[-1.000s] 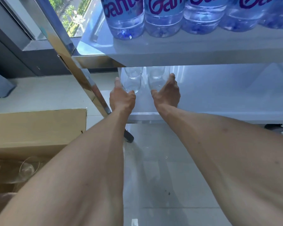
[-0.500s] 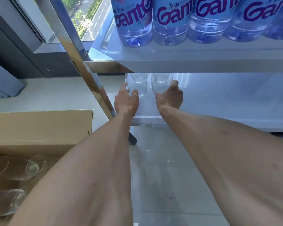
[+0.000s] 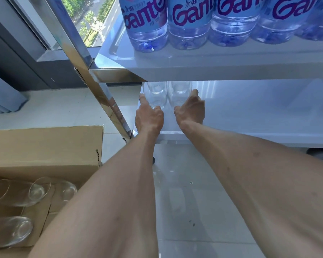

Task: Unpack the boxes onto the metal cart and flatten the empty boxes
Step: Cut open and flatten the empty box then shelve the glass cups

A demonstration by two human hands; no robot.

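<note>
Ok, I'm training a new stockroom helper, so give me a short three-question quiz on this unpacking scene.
1. True or false: the water bottles stand on the shelf above the clear glasses.
2. Where do glasses remain unpacked? A) cardboard box B) windowsill C) floor tiles
3. Fill in: the left hand and right hand each reach for a ____ on the cart's lower shelf.

Key: 1 true; 2 A; 3 glass.
</note>
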